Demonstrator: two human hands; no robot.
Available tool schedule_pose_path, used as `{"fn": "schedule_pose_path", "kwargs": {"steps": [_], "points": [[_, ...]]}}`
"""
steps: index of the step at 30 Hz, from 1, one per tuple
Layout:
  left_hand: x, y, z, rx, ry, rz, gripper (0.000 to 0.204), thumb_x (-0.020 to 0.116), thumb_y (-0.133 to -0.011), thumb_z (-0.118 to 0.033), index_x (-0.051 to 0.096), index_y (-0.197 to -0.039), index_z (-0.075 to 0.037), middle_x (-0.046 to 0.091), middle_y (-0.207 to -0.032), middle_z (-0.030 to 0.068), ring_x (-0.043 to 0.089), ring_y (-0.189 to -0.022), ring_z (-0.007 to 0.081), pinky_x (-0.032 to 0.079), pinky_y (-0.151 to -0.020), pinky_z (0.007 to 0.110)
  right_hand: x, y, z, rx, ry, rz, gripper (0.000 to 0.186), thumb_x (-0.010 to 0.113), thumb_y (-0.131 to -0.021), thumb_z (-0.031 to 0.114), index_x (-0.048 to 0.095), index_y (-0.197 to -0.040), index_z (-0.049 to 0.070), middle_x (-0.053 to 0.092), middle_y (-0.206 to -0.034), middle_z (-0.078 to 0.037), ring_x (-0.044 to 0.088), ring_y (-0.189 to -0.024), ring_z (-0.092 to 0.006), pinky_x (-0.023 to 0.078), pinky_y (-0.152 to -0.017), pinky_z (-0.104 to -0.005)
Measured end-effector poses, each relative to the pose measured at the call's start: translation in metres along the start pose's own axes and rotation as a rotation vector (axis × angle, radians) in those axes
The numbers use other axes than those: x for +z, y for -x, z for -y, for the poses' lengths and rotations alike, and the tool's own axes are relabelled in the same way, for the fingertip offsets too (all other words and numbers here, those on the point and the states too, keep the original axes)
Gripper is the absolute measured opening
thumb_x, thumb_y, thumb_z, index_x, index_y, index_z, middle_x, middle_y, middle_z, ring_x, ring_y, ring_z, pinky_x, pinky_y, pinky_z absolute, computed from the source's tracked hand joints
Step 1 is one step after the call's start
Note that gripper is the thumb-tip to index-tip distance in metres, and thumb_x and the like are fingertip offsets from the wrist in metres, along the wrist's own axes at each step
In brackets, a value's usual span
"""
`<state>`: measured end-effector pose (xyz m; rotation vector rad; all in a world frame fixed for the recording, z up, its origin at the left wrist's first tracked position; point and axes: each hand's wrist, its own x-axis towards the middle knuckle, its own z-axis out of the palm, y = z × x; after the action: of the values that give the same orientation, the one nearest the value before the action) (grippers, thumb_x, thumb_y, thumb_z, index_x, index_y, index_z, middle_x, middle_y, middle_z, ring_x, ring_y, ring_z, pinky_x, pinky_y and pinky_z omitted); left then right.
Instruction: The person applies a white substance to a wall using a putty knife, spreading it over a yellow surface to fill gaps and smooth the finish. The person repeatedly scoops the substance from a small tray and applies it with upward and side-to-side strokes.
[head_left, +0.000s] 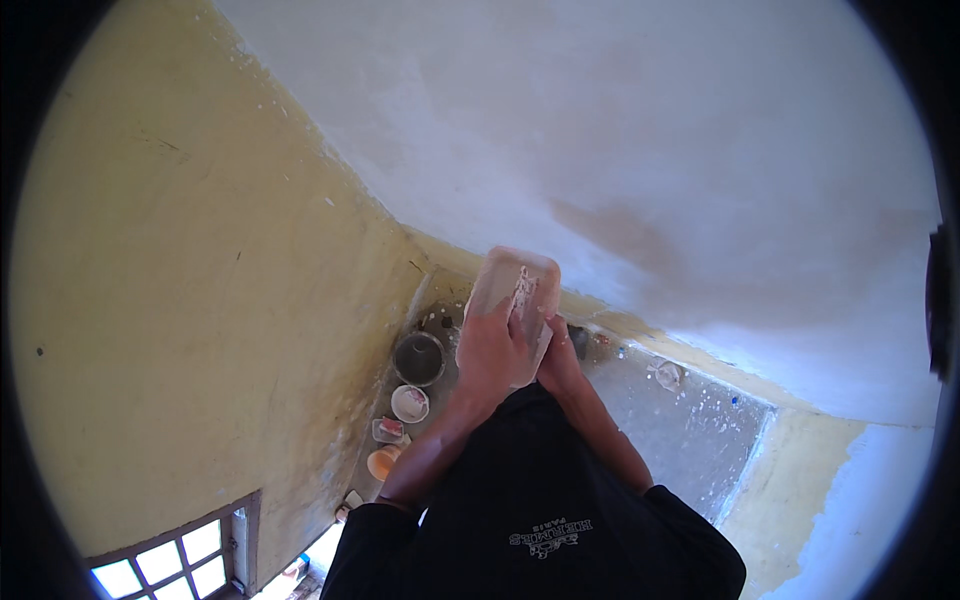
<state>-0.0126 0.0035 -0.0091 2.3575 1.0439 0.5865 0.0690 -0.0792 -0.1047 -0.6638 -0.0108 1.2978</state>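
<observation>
A yellow wall (200, 250) fills the left side of the frame, and a whitish wall (700, 120) with some damp-looking brownish patches takes the upper right. Between them, a grey floor (650, 420) shows white spots. In the lower left corner there is a window (165, 565) with bright panes. Left of centre, along the yellow wall, stand a dark bucket (418, 358), a white tub (408, 403), a small container (387, 430) with something reddish in it, and an orange vessel (381, 462), which the left forearm partly covers. A clear cup-like thing (668, 376) lies on the floor, right of centre. The dark shirt (540, 490) hides the lower middle.

The tray (495, 275) is at the centre, tilted, pale and rectangular, with rounded corners and a rough white streak. The right hand (560, 355) grips its right edge, fingers closed. The left hand (488, 350) lies over its left part, fingers bent; whether it grips, I cannot tell.
</observation>
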Motion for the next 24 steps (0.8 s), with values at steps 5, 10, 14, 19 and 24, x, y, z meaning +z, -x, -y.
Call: {"fn": "schedule_pose_path", "kwargs": {"steps": [5, 10, 14, 19, 24], "points": [[-0.017, -0.003, -0.012, -0.193, -0.021, 0.144, 0.023, 0.055, -0.089, -0.013, 0.068, -0.103, 0.001, 0.063, -0.078, 0.0277, 0.063, -0.073, 0.0444, 0.05, -0.066, 0.05, -0.001, 0.008, 0.01, 0.042, -0.117, 0.042, 0.055, 0.049, -0.097, 0.036, 0.038, -0.141, 0.004, 0.051, -0.135, -0.013, 0.052, -0.123, -0.0258, 0.042, -0.105, -0.0418], [-0.036, -0.003, -0.017, -0.133, -0.039, 0.096, 0.027, 0.055, -0.089, -0.011, 0.067, -0.111, -0.002, 0.063, -0.074, 0.0259, 0.063, -0.069, 0.0435, 0.05, -0.063, 0.05, -0.003, 0.013, 0.018, 0.017, -0.03, -0.022, 0.056, 0.045, -0.098, 0.04, 0.041, -0.139, 0.003, 0.053, -0.134, -0.013, 0.053, -0.122, -0.0248, 0.042, -0.105, -0.0405], [-0.037, -0.001, -0.008, -0.086, -0.136, 0.159, 0.036, 0.054, -0.09, -0.011, 0.058, -0.125, -0.003, 0.062, -0.066, 0.0243, 0.065, -0.065, 0.0421, 0.052, -0.061, 0.052, 0.0, 0.007, 0.016, -0.016, 0.003, -0.073, 0.057, 0.044, -0.098, 0.043, 0.044, -0.137, 0.002, 0.055, -0.133, -0.013, 0.055, -0.12, -0.024, 0.043, -0.104, -0.0389], [-0.03, 0.007, -0.001, -0.143, -0.049, 0.166, 0.037, 0.054, -0.089, -0.008, 0.058, -0.125, -0.003, 0.062, -0.068, 0.0244, 0.064, -0.066, 0.043, 0.051, -0.061, 0.05, 0.007, 0.001, 0.012, -0.053, 0.045, -0.073, 0.058, 0.045, -0.098, 0.043, 0.043, -0.137, 0.001, 0.056, -0.132, -0.013, 0.056, -0.12, -0.0245, 0.043, -0.104, -0.0389], [-0.039, 0.003, 0.012, -0.063, 0.178, 0.06, 0.027, 0.058, -0.089, -0.006, 0.061, -0.115, 0.003, 0.066, -0.073, 0.0218, 0.068, -0.065, 0.0337, 0.051, -0.059, 0.041, 0.011, 0.002, 0.012, -0.057, -0.002, -0.031, 0.058, 0.044, -0.098, 0.043, 0.042, -0.138, 0.001, 0.055, -0.133, -0.013, 0.055, -0.12, -0.025, 0.044, -0.104, -0.0394]]}}
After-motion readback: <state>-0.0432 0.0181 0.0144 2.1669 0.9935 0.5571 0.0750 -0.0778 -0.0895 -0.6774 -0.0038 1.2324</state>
